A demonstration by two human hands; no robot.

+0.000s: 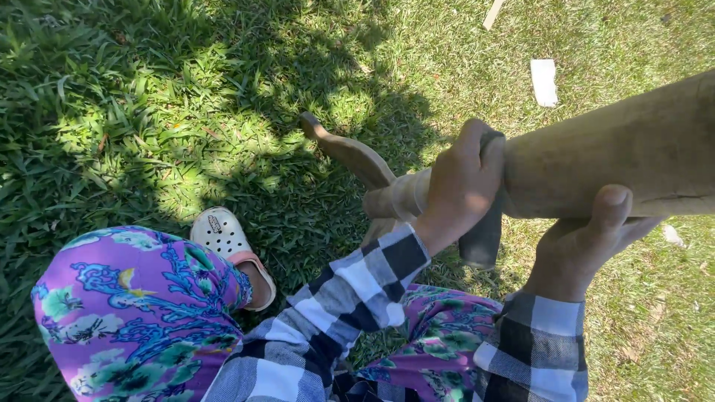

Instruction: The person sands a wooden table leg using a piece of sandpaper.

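Note:
A thick, long wooden piece (633, 149) runs from the right edge to the middle, where it narrows into a thinner neck and a curved tip (346, 149) above the grass. My left hand (458, 186) is closed over the neck and presses a dark grey strip (480, 238) around the wood. The strip's end hangs below the hand. My right hand (588, 246) cups the thick part from underneath, thumb up against its side. Both arms wear black-and-white checked sleeves.
Sunlit and shaded grass (149, 112) lies all around. My left foot is in a white clog (223, 234), and my knees are in purple floral trousers (126, 313). A white scrap (544, 82) and a pale stick (493, 13) lie on the grass farther off.

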